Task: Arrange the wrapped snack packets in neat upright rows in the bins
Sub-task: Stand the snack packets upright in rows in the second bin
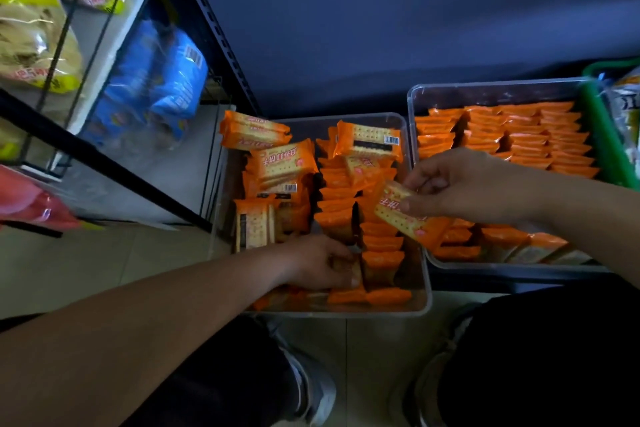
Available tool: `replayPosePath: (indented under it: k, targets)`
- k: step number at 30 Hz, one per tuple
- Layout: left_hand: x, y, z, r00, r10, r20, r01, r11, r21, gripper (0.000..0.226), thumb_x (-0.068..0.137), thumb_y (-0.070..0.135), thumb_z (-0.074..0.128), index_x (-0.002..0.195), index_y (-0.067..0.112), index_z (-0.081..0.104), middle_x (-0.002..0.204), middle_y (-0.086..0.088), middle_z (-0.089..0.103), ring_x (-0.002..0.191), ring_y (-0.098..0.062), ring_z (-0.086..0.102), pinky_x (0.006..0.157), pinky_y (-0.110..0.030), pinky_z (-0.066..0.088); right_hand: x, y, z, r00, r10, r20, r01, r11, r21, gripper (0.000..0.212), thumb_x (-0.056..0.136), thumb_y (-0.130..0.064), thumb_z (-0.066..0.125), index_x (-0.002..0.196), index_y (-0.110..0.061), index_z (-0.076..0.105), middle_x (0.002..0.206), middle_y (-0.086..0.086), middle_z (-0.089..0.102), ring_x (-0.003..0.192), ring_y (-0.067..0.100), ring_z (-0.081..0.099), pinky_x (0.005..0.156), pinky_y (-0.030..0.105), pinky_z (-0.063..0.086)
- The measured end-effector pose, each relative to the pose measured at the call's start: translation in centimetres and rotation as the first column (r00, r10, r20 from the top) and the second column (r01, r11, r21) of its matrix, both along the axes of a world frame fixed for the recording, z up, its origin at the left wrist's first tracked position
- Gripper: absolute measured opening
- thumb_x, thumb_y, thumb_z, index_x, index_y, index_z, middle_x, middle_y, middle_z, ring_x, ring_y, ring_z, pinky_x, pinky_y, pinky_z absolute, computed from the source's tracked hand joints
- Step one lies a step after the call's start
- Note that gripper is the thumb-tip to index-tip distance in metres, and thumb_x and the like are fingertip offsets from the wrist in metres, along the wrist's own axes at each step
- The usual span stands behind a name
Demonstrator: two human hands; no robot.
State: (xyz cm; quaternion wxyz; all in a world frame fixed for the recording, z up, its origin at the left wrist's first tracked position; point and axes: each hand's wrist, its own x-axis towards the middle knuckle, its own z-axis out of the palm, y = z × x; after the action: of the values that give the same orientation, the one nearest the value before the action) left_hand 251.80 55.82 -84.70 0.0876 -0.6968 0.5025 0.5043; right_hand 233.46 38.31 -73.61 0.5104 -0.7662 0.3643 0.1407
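Pale tiled floor (104, 270) under a dark blue wall (381, 10), all rather dim. On the floor, two clear bins of hard plastic with rounded corners, side by side and close. In the left bin (428, 288), glossy orange snack packets (282, 163), flat and rectangular with crimped ends: loose and crossed over each other along the far and left edges, standing in rows toward the right edge. In the right bin (412, 104), tidy upright rows (540, 139), with a bare strip along the far edge. At the near edge of the left bin, the left hand (322, 267), fingers curled round an upright packet (348, 269). Above the rims between both bins, the right hand (460, 184), pinching one tilted packet (398, 215) by its end. Left of the bins a black metal rack (104, 156); at the right bin's right edge a green basket (602, 135).
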Motion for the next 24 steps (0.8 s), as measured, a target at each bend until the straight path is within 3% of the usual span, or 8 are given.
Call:
replayPosePath:
  k: [2,4,7,10,13,16,20,24]
  targets:
    - [-0.5,0.4,0.4,1.0,-0.007,0.01,0.006,1.0,0.023,0.06,0.095,0.071,0.053,0.151,0.051,0.044,0.164,0.007,0.041,0.155,-0.024,0.029,0.128,-0.055,0.005,0.1,0.2,-0.1,1.0,-0.013,0.005,0.013,1.0,0.008,0.014,0.087,-0.037,0.08,0.099,-0.03,0.077,0.091,-0.009,0.079,0.085,0.005,0.075,0.088,0.035,0.061]
    - [-0.8,0.6,0.7,1.0,-0.001,0.009,0.001,0.999,0.036,0.058,0.096,0.073,0.05,0.15,0.054,0.043,0.165,0.008,0.04,0.158,-0.023,0.022,0.127,-0.055,-0.008,0.1,0.4,-0.1,1.0,-0.01,0.004,0.01,1.0,0.002,0.014,0.087,-0.037,0.08,0.099,-0.031,0.076,0.091,-0.008,0.079,0.085,0.006,0.075,0.088,0.035,0.061]
    - [-0.6,0.8,0.9,0.99,0.141,-0.009,-0.141,0.99,-0.022,0.056,0.09,0.065,0.067,0.143,0.048,0.055,0.149,0.005,0.056,0.146,-0.023,0.042,0.128,-0.05,0.013,0.1,0.7,0.0,1.0,-0.001,-0.009,0.001,1.0,0.003,0.013,0.088,-0.035,0.08,0.099,-0.03,0.077,0.093,-0.007,0.078,0.086,0.007,0.075,0.088,0.036,0.061]
    - [-0.3,0.8,1.8,0.933,0.333,-0.136,-0.345,0.935,-0.083,0.046,0.09,0.039,0.08,0.134,0.036,0.068,0.133,0.005,0.061,0.122,-0.016,0.057,0.104,-0.03,0.046,0.1,0.8,0.0,1.0,-0.009,0.0,0.009,1.0,0.011,0.011,0.092,-0.034,0.076,0.103,-0.031,0.075,0.097,-0.007,0.077,0.092,0.01,0.074,0.084,0.034,0.061]
    - [0.4,0.9,4.1,0.89,0.413,-0.196,-0.438,0.892,-0.108,0.04,0.094,0.022,0.074,0.132,0.031,0.07,0.14,0.004,0.06,0.119,-0.015,0.059,0.096,-0.027,0.05,0.4,1.0,0.3,0.998,-0.068,0.006,0.067,0.994,0.081,0.012,0.098,-0.034,0.069,0.11,-0.033,0.072,0.103,-0.008,0.074,0.092,0.014,0.073,0.07,0.03,0.059]
    - [1.5,1.3,7.5,0.886,0.42,-0.195,-0.449,0.883,-0.137,0.056,0.094,0.019,0.073,0.145,0.037,0.059,0.136,0.007,0.062,0.109,-0.009,0.064,0.079,-0.017,0.052,0.9,1.3,1.0,0.985,-0.173,0.007,0.166,0.956,0.24,0.02,0.1,-0.024,0.068,0.12,-0.026,0.069,0.11,0.001,0.074,0.088,0.019,0.078,0.068,0.029,0.061]
    - [2.8,2.2,11.4,0.778,0.555,-0.295,-0.625,0.73,-0.276,0.069,0.089,0.008,0.079,0.148,0.033,0.052,0.112,0.001,0.067,0.068,-0.005,0.071,0.057,-0.023,0.055,1.9,1.8,1.9,0.984,-0.171,0.052,0.147,0.939,0.312,0.044,0.095,-0.001,0.067,0.135,-0.02,0.062,0.116,0.009,0.071,0.088,0.021,0.078,0.071,0.031,0.063]
    - [3.5,3.4,13.3,0.656,0.668,-0.352,-0.755,0.567,-0.33,0.037,0.088,0.015,0.082,0.122,0.022,0.07,0.114,-0.002,0.07,0.078,-0.012,0.073,0.06,-0.027,0.058,2.4,2.4,2.3,0.97,-0.216,0.114,0.183,0.951,0.247,0.044,0.091,0.002,0.071,0.127,-0.024,0.066,0.116,0.007,0.068,0.087,0.02,0.078,0.081,0.044,0.065]
